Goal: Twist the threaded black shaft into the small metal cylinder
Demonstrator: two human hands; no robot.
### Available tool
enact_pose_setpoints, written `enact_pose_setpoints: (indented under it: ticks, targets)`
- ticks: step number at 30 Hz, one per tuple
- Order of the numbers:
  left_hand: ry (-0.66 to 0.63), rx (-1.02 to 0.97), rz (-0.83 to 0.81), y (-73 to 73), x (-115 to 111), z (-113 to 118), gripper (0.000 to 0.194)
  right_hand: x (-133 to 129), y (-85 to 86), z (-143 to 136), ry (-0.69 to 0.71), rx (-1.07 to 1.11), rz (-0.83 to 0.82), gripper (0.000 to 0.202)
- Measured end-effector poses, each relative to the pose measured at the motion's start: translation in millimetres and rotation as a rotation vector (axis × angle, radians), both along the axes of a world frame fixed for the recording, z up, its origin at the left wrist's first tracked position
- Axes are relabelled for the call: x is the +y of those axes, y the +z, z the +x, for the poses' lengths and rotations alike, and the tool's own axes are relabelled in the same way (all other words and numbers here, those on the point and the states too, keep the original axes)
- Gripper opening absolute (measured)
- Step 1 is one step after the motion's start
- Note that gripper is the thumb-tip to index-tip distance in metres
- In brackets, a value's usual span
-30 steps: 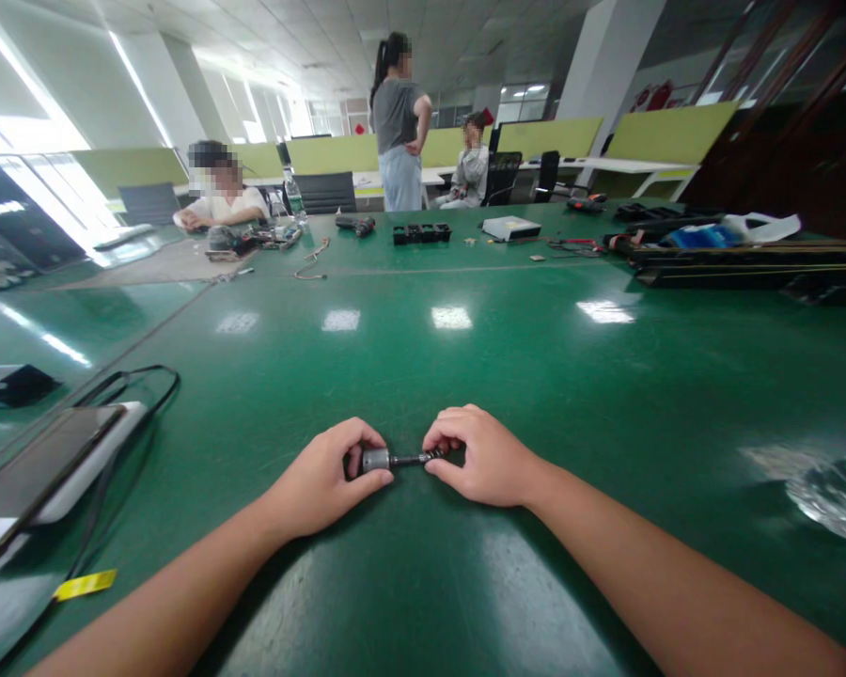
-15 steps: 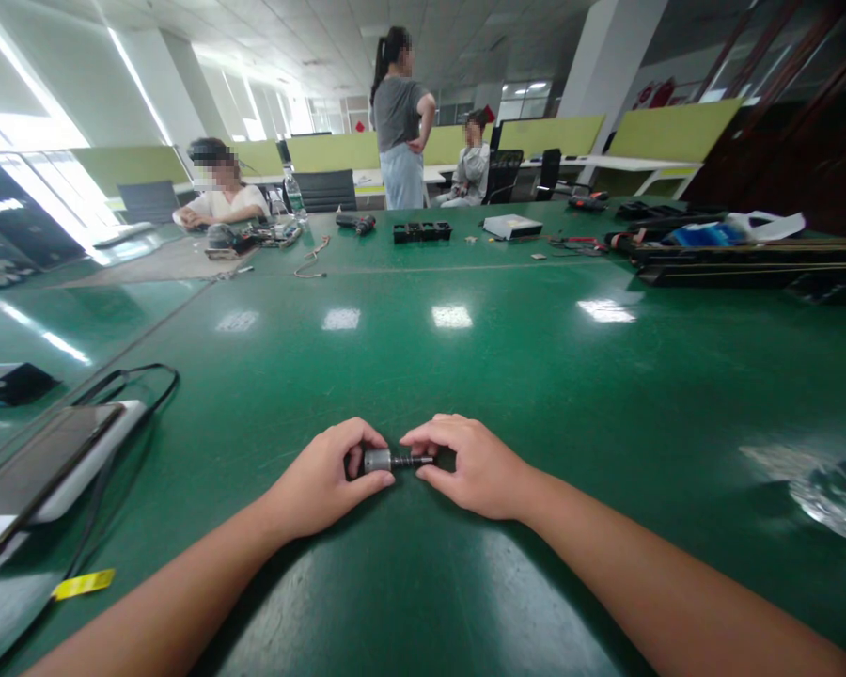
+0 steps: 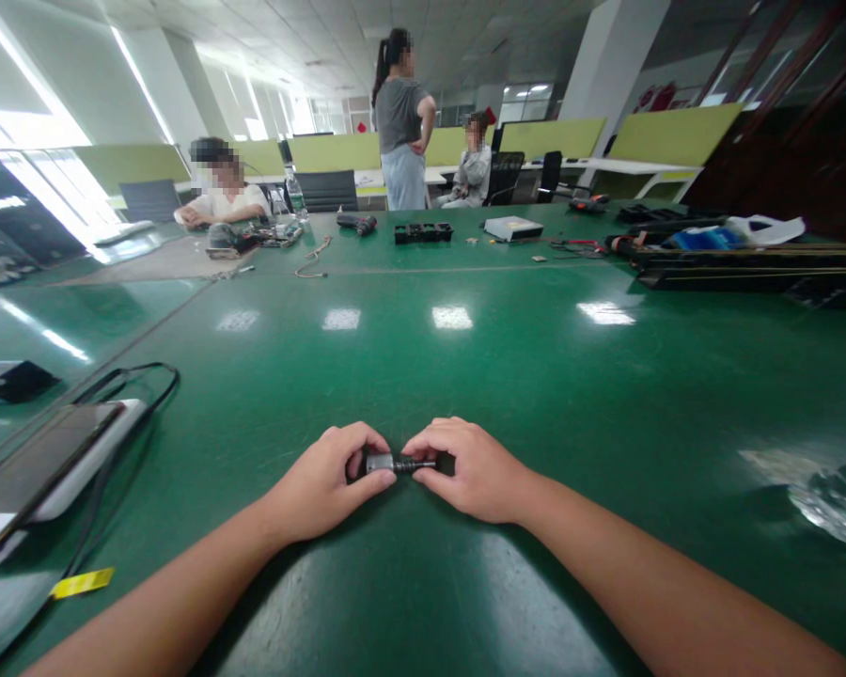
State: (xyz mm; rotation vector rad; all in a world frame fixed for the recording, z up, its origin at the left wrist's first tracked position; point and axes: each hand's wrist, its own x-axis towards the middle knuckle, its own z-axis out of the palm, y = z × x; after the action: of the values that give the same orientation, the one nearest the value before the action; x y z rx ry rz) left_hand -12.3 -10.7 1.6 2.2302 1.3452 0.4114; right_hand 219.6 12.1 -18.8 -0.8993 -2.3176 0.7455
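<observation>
A small silver metal cylinder with a dark, ridged shaft lies sideways between my hands, low over or on the green table; whether it touches the surface I cannot tell. My left hand curls its thumb and fingers around the silver body. From the other side my right hand pinches the dark shaft close to the body, and the thin shaft tip points into that palm. My fingers partly cover both ends of the piece.
A phone on a white case lies left, with a black cable and yellow tag. At right is a glass dish. Across the table are a black tray, a white box and long black parts. Several people are beyond.
My right-hand fingertips have shifted slightly left along the shaft, closer to the silver body. My left hand has stayed almost in place.
</observation>
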Motion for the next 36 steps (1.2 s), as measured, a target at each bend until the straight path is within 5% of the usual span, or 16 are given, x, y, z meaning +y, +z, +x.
enact_pose_setpoints:
  ticks: [36]
  targets:
    - [0.021,-0.008,0.04,0.0,-0.9,5.3,0.024,-0.9,3.9,-3.2,0.035,-0.035,0.033,0.014]
